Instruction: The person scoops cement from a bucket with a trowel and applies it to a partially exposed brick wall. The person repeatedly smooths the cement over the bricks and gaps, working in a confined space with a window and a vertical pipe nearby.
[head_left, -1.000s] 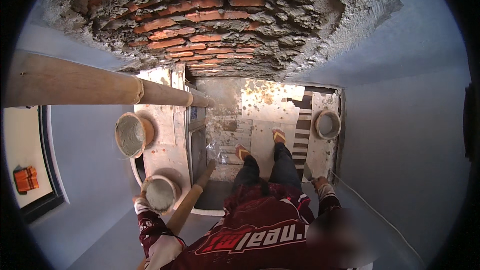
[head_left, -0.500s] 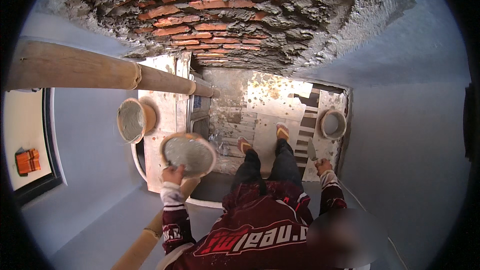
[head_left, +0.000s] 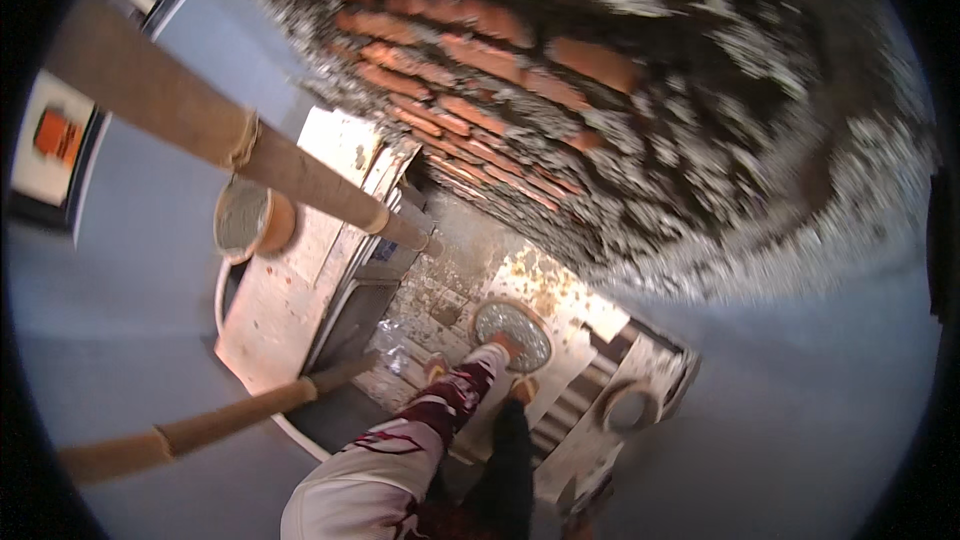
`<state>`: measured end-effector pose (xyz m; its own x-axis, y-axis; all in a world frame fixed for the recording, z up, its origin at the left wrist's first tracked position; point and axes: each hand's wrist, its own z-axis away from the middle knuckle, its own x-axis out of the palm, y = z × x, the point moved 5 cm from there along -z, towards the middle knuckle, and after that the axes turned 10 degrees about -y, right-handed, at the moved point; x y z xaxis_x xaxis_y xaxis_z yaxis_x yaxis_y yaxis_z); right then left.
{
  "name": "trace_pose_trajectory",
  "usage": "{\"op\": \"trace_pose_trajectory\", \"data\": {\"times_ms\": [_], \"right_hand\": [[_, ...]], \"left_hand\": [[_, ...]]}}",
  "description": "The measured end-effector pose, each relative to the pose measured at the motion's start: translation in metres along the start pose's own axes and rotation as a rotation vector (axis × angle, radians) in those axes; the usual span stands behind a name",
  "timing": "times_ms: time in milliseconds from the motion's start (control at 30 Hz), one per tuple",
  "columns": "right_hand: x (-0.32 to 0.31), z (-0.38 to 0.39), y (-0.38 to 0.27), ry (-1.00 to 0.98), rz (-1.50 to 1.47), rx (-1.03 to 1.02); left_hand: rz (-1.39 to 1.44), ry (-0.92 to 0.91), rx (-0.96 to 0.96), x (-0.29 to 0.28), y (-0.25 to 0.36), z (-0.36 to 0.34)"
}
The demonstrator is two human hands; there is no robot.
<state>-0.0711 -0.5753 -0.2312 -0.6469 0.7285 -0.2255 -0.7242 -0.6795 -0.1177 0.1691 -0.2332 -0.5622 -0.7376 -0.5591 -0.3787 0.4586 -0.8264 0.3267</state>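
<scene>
My left arm reaches forward, and my left hand (head_left: 506,343) grips the near rim of a round tub (head_left: 512,320) filled with wet grey mortar. The tub is in front of my feet, over the plank floor; I cannot tell whether it touches the boards. Low in the view, my right hand (head_left: 582,523) is blurred and partly cut off, closed round a trowel (head_left: 567,495) whose pointed blade shows beside the right-hand boards.
Ahead rises a rough brick wall (head_left: 470,60) with patchy mortar. An orange bucket of mortar (head_left: 276,225) stands on the left board (head_left: 275,325), another bucket (head_left: 632,408) at right. Bamboo poles (head_left: 310,180) cross the left side. Slatted gaps (head_left: 560,420) open in the platform near my feet.
My left hand has carried the mortar tub from the left side to in front of my feet. The view has turned and come nearer the brick wall.
</scene>
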Motion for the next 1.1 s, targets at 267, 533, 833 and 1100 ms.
{"op": "trace_pose_trajectory", "data": {"times_ms": [267, 533, 833, 1100], "right_hand": [[-0.042, -0.084, -0.007, -0.006, -0.023, -0.018], [-0.064, -0.167, -0.017, -0.030, -0.011, -0.186], [-0.026, -0.363, -0.162, 0.202, 0.302, -0.454], [0.045, -0.245, -0.094, -0.073, 0.347, -0.457]], "left_hand": [[0.102, -0.221, -0.003, 0.057, 0.070, -0.039], [0.455, -0.042, 0.035, 0.004, 0.050, -0.009], [0.533, -0.158, -0.127, 0.055, -0.121, 0.150], [0.295, -0.314, -0.274, 0.147, -0.161, 0.427]]}}
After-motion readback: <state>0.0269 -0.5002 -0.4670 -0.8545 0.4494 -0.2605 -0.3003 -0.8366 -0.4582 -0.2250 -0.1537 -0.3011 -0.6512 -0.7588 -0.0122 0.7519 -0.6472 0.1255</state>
